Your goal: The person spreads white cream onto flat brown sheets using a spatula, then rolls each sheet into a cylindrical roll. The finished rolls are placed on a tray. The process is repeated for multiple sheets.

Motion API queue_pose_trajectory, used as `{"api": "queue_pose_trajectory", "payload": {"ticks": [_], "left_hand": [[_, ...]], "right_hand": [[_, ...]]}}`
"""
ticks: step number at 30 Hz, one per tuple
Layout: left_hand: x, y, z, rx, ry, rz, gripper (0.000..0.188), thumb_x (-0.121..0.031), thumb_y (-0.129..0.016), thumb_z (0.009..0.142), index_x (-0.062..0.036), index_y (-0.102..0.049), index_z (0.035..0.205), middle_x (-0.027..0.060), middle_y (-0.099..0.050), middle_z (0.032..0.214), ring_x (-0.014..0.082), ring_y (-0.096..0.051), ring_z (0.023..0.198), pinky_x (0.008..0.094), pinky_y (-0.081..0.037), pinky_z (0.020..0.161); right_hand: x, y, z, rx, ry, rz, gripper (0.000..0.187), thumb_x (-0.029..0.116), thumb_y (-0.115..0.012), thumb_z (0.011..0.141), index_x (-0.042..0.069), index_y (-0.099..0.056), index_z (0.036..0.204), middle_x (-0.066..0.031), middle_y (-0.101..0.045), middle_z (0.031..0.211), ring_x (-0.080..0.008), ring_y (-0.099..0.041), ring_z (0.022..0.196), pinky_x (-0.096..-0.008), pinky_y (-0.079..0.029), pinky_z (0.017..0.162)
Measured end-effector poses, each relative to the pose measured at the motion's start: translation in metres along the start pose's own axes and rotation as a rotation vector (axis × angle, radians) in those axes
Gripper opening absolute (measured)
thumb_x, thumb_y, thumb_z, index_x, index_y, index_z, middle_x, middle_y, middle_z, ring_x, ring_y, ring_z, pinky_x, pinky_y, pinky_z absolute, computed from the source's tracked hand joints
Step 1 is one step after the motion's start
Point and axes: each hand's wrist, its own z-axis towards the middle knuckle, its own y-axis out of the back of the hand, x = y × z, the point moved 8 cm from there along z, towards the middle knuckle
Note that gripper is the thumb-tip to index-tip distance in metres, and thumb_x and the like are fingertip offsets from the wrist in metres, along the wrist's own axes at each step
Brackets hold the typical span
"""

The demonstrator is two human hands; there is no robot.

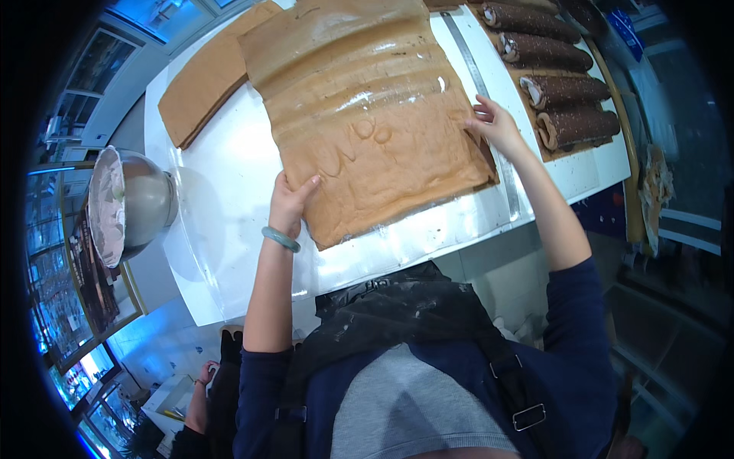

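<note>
At the two side edges of a tan sponge sheet, the left hand has its thumb over the rim and the right hand has loosely bent fingers opposite; honestly can't tell if either grip is actually pinching or just resting. My guess is a hand per side keeps something that floppy straight. The sheet lies mid-worktop, in front of the person, far half shiny and rippled. Just right of it there's a metal ruler, probably kept close for sizing. Further right, chocolate-brown rolls sit in a row, I'd say so they don't squash. Over left: stacked sponge slabs, plus a metal bowl of pale cream, likely within reach.
</note>
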Motion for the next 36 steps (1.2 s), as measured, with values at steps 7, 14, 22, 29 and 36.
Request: {"api": "queue_pose_trajectory", "payload": {"ticks": [7, 14, 22, 29, 36], "left_hand": [[-0.016, -0.070, -0.051, -0.163, -0.765, 1.375, 0.076, -0.037, -0.069, 0.095, -0.0108, -0.038, 0.160, 0.0217, -0.022, 0.169, 0.0442, -0.015, 0.157, 0.0580, -0.012, 0.126], [-0.028, -0.064, -0.053, 0.067, -0.701, 1.181, 0.075, -0.044, -0.064, 0.098, -0.0092, -0.039, 0.159, 0.0200, -0.022, 0.171, 0.0404, -0.018, 0.158, 0.0575, -0.011, 0.127], [-0.053, 0.181, -0.120, -0.698, -0.549, 0.280, 0.023, -0.020, -0.051, 0.109, -0.0016, -0.058, 0.120, 0.0109, -0.054, 0.119, 0.0219, -0.055, 0.104, 0.0358, -0.051, 0.093], [-0.098, 0.410, -0.161, -1.085, -0.549, -0.074, 0.049, -0.036, -0.046, 0.111, -0.0038, -0.046, 0.147, 0.0049, -0.057, 0.110, 0.0085, -0.056, 0.081, 0.0264, -0.049, 0.075], [-0.145, 0.446, -0.139, -0.675, -0.517, -0.075, 0.058, -0.021, -0.045, 0.109, -0.0089, -0.028, 0.163, 0.0069, -0.067, 0.095, 0.0096, -0.059, 0.060, 0.0247, -0.051, 0.054]], "right_hand": [[0.045, -0.076, -0.068, -0.167, 0.788, -0.779, 0.075, 0.054, -0.061, 0.097, 0.021, -0.039, 0.161, -0.0104, -0.027, 0.170, -0.0370, -0.017, 0.159, -0.0595, -0.010, 0.127], [0.047, -0.080, -0.051, 0.114, 0.566, -0.580, 0.069, 0.046, -0.061, 0.099, 0.018, -0.042, 0.159, -0.0122, -0.029, 0.170, -0.0385, -0.019, 0.158, -0.0572, -0.007, 0.128], [0.285, -0.158, -0.100, 0.324, 1.004, -0.153, 0.061, 0.017, -0.073, 0.094, 0.010, -0.050, 0.150, -0.0177, -0.046, 0.154, -0.0385, -0.047, 0.141, -0.0468, -0.040, 0.117], [0.511, -0.325, -0.135, 0.507, 1.118, -0.054, 0.052, 0.019, -0.077, 0.093, 0.008, -0.056, 0.139, -0.0156, -0.055, 0.137, -0.0336, -0.065, 0.112, -0.0449, -0.056, 0.093], [0.625, -0.425, -0.118, 0.403, 1.180, -0.731, 0.020, 0.019, -0.073, 0.092, 0.003, -0.076, 0.104, -0.0167, -0.074, 0.096, -0.0276, -0.073, 0.091, -0.0388, -0.057, 0.080]]}}
